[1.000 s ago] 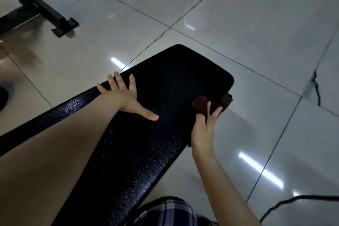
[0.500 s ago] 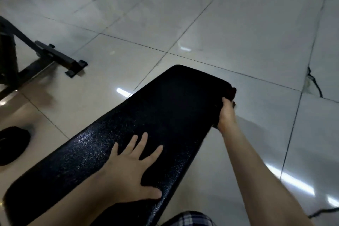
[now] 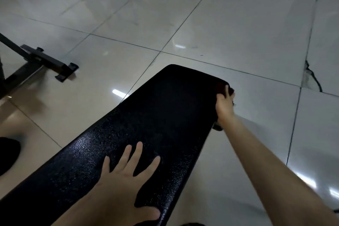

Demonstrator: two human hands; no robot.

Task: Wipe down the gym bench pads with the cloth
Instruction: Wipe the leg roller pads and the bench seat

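Cloth: small dark maroon wad at the far right corner of the gym bench pad, mostly hidden under the right hand, whose fingers are clamped around it and the pad edge. Likely light, limp and easily bunched, so best kept balled in the palm, not pinched by 1 corner. Pad: long, black, pebbled vinyl with rounded corners, glossy at the near end, dull and dark at the far end. It probably feels firm with slight give, and its grain should drag on the cloth rather than let it slide. Left hand lies flat on the near end, 5 fingers spread apart, holding nothing, apparently bracing. Pale tiled floor all around; 1 steel frame stands well apart at left.
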